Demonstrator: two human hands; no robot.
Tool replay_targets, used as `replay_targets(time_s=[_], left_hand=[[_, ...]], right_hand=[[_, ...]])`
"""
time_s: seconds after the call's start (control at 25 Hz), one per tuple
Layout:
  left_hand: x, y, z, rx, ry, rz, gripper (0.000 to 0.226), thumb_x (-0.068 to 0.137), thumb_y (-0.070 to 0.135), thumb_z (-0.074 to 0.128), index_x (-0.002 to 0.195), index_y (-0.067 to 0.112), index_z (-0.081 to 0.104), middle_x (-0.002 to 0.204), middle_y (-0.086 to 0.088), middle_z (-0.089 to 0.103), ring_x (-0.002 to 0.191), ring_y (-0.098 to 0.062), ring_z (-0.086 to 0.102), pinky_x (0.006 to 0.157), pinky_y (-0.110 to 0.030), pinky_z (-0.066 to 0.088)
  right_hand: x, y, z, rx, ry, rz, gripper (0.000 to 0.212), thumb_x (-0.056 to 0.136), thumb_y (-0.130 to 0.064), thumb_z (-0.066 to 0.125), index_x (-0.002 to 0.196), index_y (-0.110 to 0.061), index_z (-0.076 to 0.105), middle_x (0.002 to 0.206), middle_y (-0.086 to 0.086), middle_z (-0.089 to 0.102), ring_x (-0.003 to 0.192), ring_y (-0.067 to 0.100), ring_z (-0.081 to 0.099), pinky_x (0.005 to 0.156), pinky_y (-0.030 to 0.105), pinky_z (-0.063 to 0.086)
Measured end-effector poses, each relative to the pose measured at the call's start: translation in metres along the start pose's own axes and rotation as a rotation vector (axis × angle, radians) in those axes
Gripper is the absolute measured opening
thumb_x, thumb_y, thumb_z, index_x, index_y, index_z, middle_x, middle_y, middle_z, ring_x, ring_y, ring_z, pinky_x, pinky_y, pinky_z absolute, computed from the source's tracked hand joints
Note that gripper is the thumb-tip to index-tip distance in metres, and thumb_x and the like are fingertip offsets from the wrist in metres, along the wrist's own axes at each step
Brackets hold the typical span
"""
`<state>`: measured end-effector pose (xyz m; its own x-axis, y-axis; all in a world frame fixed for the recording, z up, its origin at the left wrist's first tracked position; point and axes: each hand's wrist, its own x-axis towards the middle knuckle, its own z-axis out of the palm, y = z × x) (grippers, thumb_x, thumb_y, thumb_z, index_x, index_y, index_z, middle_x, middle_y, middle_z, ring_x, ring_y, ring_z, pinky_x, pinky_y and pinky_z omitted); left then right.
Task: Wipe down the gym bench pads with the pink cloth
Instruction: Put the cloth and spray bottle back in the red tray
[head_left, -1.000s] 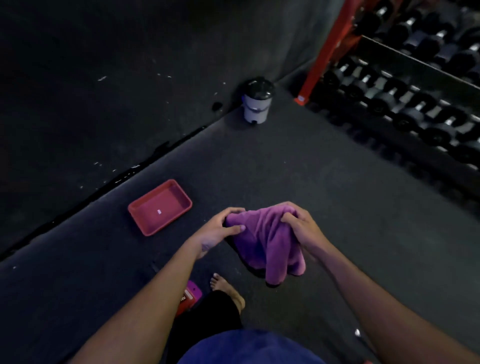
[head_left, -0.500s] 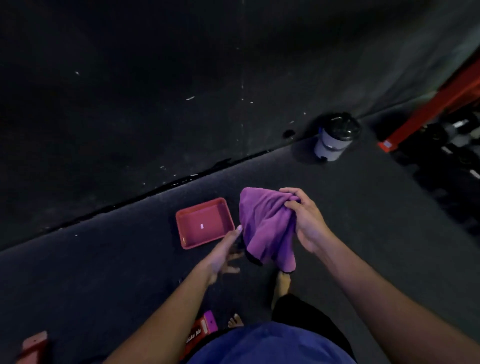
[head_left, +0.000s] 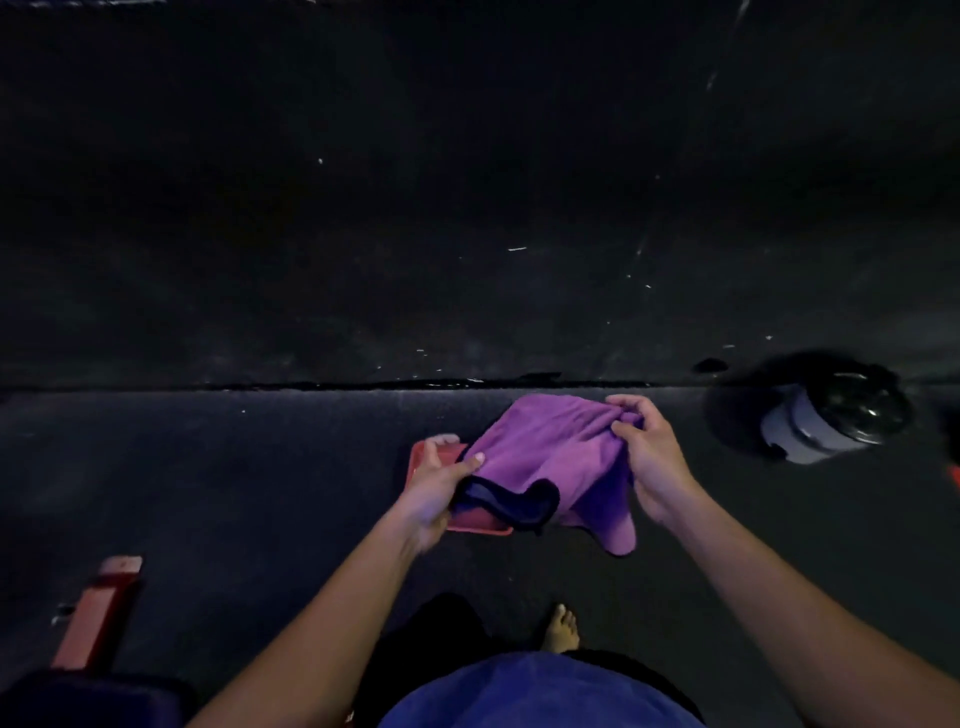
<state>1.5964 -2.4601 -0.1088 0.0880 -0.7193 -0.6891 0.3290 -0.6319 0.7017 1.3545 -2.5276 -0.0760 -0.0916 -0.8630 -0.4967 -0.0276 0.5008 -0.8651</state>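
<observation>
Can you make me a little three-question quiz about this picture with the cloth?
1. True or false: both hands hold the cloth.
2. What lies on the floor under the left hand: A) a red tray, B) a shoe, C) a ball?
3. Fill in: the small bin with the dark lid stands to the ____ of the right hand.

Key:
1. True. Each hand grips an edge.
2. A, the red tray.
3. Right.
</observation>
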Motion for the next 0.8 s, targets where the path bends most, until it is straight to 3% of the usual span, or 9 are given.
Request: replay_targets(time_s=[0.16,0.24,0.32,0.4,0.48,0.56,0.64,0.72,0.8], left_hand=[[0.016,0.063,-0.012,-0.017,0.011,0.095,0.015,0.102,0.005,0.063,0.11,0.017,0.065,0.091,-0.008,0.068,0.062,-0.013,0.063,0.055,-0.027,0.052],[0.024,0.095,-0.015,-0.035,-0.026,0.095,0.014,0.1,0.002,0.063,0.105,0.011,0.072,0.084,-0.005,0.07,0.06,-0.008,0.065,0.052,-0.021,0.053],[0.032,0.117,-0.02,-0.025,-0.087,0.073,0.016,0.099,0.004,0.065,0.112,0.008,0.074,0.089,-0.005,0.074,0.069,-0.008,0.071,0.058,-0.02,0.057],[0.034,0.134,-0.025,-0.025,-0.175,0.05,0.026,0.098,0.002,0.065,0.123,0.006,0.071,0.105,-0.011,0.076,0.087,-0.014,0.075,0.073,-0.023,0.062],[0.033,0.149,-0.033,-0.051,-0.295,0.072,0.042,0.095,-0.011,0.062,0.133,0.005,0.065,0.121,-0.016,0.073,0.105,-0.022,0.074,0.092,-0.03,0.062],[0.03,0.163,-0.04,-0.045,-0.337,0.155,0.058,0.089,-0.025,0.055,0.137,0.007,0.061,0.129,-0.014,0.071,0.116,-0.024,0.07,0.1,-0.031,0.057],[0.03,0.177,-0.047,-0.004,-0.251,0.26,0.06,0.088,-0.028,0.054,0.135,0.008,0.062,0.125,-0.01,0.074,0.11,-0.02,0.072,0.097,-0.029,0.058],[0.031,0.188,-0.053,0.089,-0.084,0.361,0.046,0.092,-0.019,0.06,0.128,0.009,0.067,0.115,-0.011,0.076,0.1,-0.018,0.073,0.088,-0.029,0.061],[0.03,0.196,-0.059,0.173,0.077,0.412,0.029,0.099,-0.007,0.061,0.116,0.012,0.074,0.107,-0.012,0.077,0.094,-0.018,0.073,0.08,-0.029,0.063]], right_hand=[[0.031,-0.03,0.029,-0.655,-0.147,-0.334,0.03,0.103,-0.016,0.053,0.127,-0.034,0.057,0.148,-0.006,0.039,0.124,0.011,0.051,0.103,0.03,0.04],[0.033,-0.042,0.051,-0.812,-0.418,-0.446,0.048,0.098,-0.027,0.062,0.142,-0.039,0.047,0.154,-0.014,0.03,0.13,0.004,0.044,0.108,0.031,0.038],[0.027,-0.04,0.079,-0.893,-0.601,-0.449,0.074,0.086,-0.049,0.073,0.149,-0.042,0.035,0.15,-0.018,0.036,0.131,0.001,0.044,0.11,0.031,0.04],[0.03,-0.026,0.104,-0.88,-0.511,-0.462,0.091,0.077,-0.053,0.082,0.149,-0.037,0.03,0.144,-0.017,0.045,0.125,-0.004,0.05,0.108,0.027,0.043],[0.041,-0.019,0.125,-0.64,-0.387,-0.414,0.077,0.079,-0.034,0.085,0.139,-0.035,0.038,0.132,-0.008,0.06,0.106,-0.006,0.063,0.096,0.026,0.053],[0.052,-0.026,0.138,-0.462,-0.397,-0.392,0.07,0.078,-0.035,0.084,0.132,-0.043,0.04,0.127,-0.006,0.063,0.099,-0.002,0.068,0.087,0.026,0.055],[0.06,-0.036,0.144,-0.379,-0.517,-0.394,0.074,0.075,-0.051,0.078,0.136,-0.049,0.036,0.136,-0.011,0.056,0.108,0.004,0.068,0.094,0.031,0.054],[0.06,-0.046,0.147,-0.34,-0.641,-0.402,0.081,0.076,-0.055,0.073,0.144,-0.047,0.031,0.144,-0.014,0.048,0.12,0.004,0.062,0.099,0.027,0.052],[0.063,-0.051,0.154,-0.529,-0.676,-0.508,0.099,0.073,-0.058,0.08,0.153,-0.041,0.024,0.153,-0.016,0.037,0.135,-0.002,0.046,0.109,0.022,0.041]])
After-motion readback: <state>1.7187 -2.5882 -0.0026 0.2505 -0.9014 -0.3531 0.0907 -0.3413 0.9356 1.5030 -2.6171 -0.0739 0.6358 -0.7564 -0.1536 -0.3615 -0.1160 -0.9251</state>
